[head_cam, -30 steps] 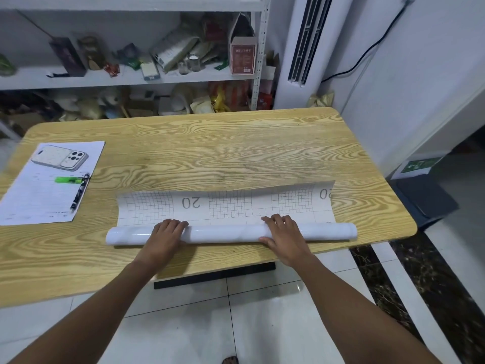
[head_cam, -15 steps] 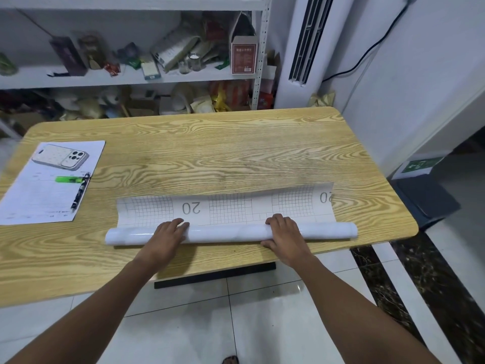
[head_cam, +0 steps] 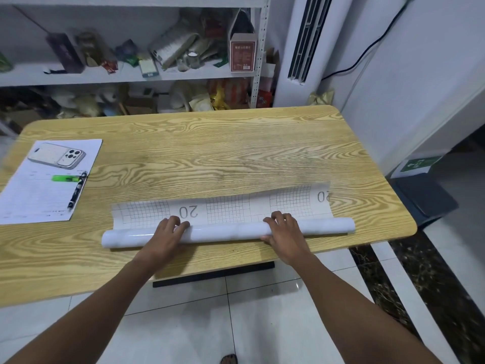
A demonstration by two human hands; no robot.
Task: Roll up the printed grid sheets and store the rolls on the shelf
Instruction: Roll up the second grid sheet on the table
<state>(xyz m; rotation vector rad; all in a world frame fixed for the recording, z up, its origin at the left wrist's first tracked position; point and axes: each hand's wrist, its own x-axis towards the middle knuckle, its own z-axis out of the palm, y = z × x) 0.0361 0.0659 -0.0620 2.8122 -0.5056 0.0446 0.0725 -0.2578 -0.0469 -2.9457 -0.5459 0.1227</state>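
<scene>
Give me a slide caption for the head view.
The left hand and right hand roll a grid sheet on a wooden table, a strip left flat; shelf behind.

On table [head_cam: 210,153] by near edge, roll [head_cam: 228,231], with grid sheet [head_cam: 228,208] flat just beyond. At left, paper [head_cam: 39,200] bearing marker [head_cam: 64,178], pen [head_cam: 77,190], perhaps a phone [head_cam: 56,158]. Behind table, shelf [head_cam: 105,76].

Storeroom-office — cluttered shelf [head_cam: 126,74], desk [head_cam: 210,153]
</scene>
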